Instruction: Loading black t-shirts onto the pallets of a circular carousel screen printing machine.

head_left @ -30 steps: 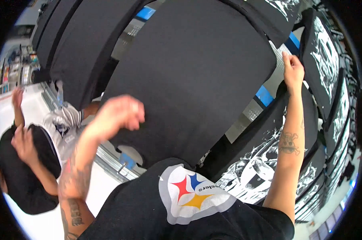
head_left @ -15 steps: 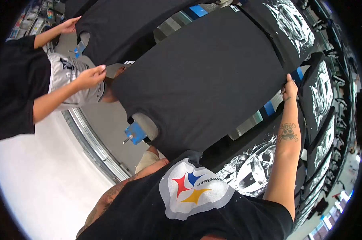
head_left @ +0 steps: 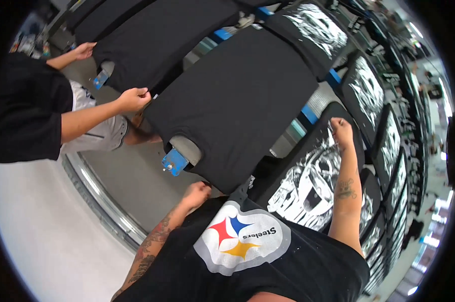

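A black shirt (head_left: 227,100) lies over a pallet with a blue bracket (head_left: 173,162) at its near end. My left hand (head_left: 197,195) is below that bracket, fingers curled beside the shirt's lower edge; what they hold, if anything, is unclear. My right hand (head_left: 341,132) is over a neighbouring shirt with a white print (head_left: 305,189), fingers curled, their contents too small to make out. A co-worker at the left has one hand (head_left: 134,99) by the middle shirt's edge and the other (head_left: 84,50) at another black shirt (head_left: 157,40).
More printed shirts (head_left: 365,93) on pallets run along the right beside a dark machine frame. A curved metal rail (head_left: 94,191) borders the pale floor (head_left: 51,211) at lower left. Blue brackets (head_left: 333,78) show between pallets.
My right hand has left the middle shirt's edge and moved down over the printed shirt. My left hand has dropped toward the near edge. The co-worker's hands have come up to the shirts.
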`<state>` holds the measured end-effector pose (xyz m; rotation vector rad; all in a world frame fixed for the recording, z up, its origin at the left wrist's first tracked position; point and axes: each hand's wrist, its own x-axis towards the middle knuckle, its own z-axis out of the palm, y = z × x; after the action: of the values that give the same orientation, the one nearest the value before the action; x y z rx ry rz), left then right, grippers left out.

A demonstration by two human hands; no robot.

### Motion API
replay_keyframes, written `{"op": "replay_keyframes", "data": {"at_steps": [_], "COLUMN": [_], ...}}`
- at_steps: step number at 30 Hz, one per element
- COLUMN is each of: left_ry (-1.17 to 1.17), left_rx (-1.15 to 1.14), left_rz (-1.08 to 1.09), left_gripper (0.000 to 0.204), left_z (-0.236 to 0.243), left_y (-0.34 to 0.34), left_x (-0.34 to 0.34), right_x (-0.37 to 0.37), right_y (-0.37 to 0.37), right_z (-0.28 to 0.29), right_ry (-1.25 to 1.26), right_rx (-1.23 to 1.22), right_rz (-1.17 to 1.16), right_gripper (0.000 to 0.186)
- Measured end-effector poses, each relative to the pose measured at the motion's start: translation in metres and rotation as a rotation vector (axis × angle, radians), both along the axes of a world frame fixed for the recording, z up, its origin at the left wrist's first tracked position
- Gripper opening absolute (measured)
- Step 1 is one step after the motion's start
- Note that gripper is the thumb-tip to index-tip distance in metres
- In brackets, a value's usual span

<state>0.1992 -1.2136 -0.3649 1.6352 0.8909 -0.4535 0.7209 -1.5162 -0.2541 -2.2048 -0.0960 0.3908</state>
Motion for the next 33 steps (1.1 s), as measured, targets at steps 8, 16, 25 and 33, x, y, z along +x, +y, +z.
{"op": "replay_keyframes", "data": {"at_steps": [8,16,25,33], "left_ry": [-0.077,-0.069,-0.304,-0.029], "left_rx": [-0.182,-0.342,-0.235,-0.598], "left_rz": [-0.078,-0.543,-0.238,-0.003], "left_gripper": [0.029,0.03,0.023,0.043], "left_z": [0.026,0.07,0.057,0.018], "left_y": [0.069,-0.002,-0.108,-0.13], "left_x": [-0.036,0.008,0.086,0.122], "right_x": [-0.246,-0.436,-0.468,-0.476], "right_y": [-0.199,-0.28,-0.267,-0.212], "right_z": [-0.01,-0.058,-0.017,0.034], "right_ry": [-0.385,0.15,-0.317,-0.237], "right_rx": [-0.663,-0.392,-0.754,-0.189], "right_rz": [-0.289,-0.753,-0.393,-0.415], "right_gripper": [0.024,0.061,0.022,0.026]}}
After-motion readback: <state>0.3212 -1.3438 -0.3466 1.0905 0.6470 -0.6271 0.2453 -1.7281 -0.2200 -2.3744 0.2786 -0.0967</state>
